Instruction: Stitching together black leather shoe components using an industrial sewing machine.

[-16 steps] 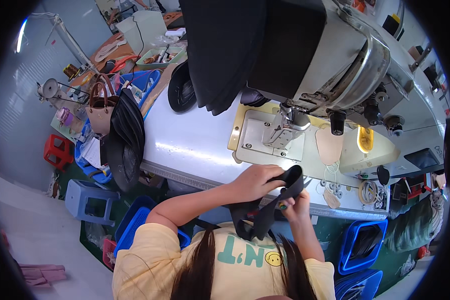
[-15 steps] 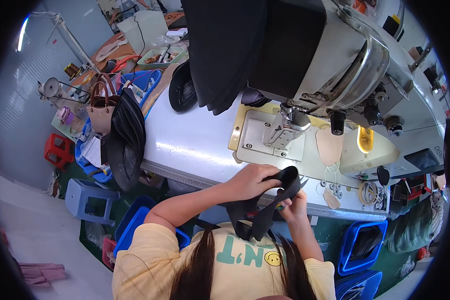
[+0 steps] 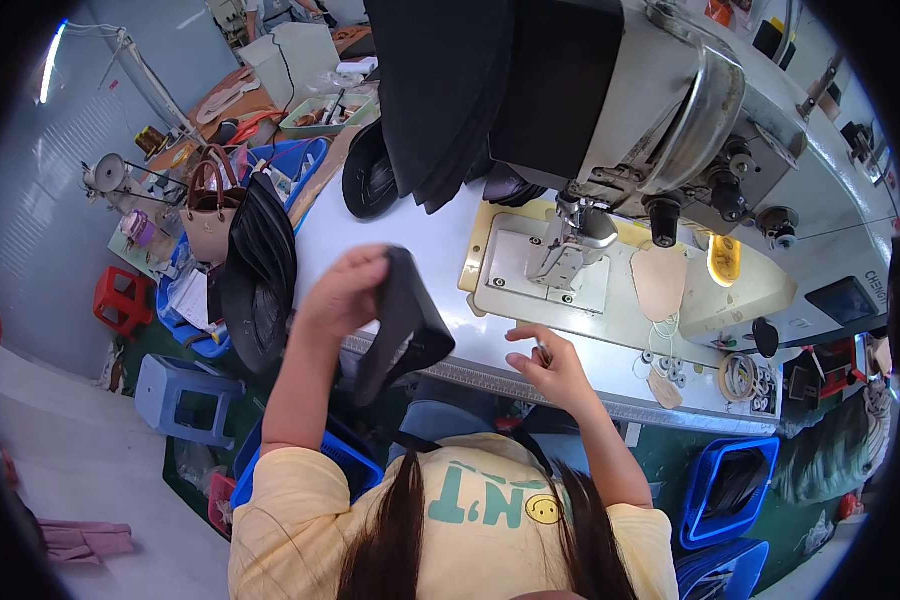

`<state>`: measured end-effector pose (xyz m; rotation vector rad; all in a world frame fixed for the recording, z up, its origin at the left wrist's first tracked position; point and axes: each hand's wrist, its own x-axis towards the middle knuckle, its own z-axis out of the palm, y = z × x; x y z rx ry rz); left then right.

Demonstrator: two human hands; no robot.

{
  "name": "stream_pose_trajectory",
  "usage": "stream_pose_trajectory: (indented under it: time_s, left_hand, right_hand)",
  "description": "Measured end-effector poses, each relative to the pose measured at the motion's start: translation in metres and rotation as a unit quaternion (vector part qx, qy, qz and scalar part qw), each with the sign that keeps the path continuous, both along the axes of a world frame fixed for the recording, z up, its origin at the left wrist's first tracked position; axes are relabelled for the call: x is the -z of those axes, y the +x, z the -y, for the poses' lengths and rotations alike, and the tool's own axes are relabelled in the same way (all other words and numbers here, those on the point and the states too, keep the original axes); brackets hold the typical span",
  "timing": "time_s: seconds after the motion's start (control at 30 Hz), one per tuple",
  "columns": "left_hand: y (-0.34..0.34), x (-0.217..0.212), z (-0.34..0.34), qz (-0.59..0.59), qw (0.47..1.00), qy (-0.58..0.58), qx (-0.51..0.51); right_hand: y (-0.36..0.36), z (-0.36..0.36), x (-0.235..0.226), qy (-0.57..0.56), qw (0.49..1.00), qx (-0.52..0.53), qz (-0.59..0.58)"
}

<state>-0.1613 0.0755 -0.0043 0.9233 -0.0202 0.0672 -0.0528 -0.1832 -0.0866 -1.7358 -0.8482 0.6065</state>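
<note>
My left hand (image 3: 342, 292) is closed on a black, leather-like looped piece (image 3: 413, 318), which looks like a shoe upper. The piece hangs over the table's front edge, left of the sewing machine (image 3: 570, 245). My right hand (image 3: 552, 370) is raised near the front edge with thumb and forefinger apart. Its other fingers curl round a small metal tool (image 3: 543, 353), seemingly thread snips and mostly hidden in the palm. Another black looped piece (image 3: 370, 172) lies on the white table (image 3: 410, 235) at the back left.
Large black panels (image 3: 440, 90) hang in front of the machine head. A stack of black pieces (image 3: 257, 275) sits at the table's left end. Bobbins (image 3: 673, 370) and a tape roll (image 3: 737, 380) lie on the right. Blue baskets (image 3: 727, 490) and a blue stool (image 3: 185, 395) stand on the floor.
The left hand has carried the black piece left and up, away from the right hand. My right hand has let go of the piece and moved slightly left and up.
</note>
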Motion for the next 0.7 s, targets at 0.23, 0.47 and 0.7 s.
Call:
stream_pose_trajectory:
  time_s: [0.23, 0.47, 0.7]
  left_hand:
    - [-0.033, -0.176, -0.056, 0.239, 0.911, 0.151, -0.300]
    - [0.026, -0.329, -0.052, 0.261, 0.860, 0.267, -0.348]
    - [0.085, -0.330, -0.004, 0.386, 0.886, 0.215, 0.141]
  right_hand:
    - [0.017, 0.027, 0.069, -0.045, 0.997, 0.064, 0.012]
    - [0.018, 0.031, 0.085, 0.044, 0.990, 0.085, -0.105]
    - [0.022, 0.027, 0.077, 0.050, 0.990, 0.079, -0.108]
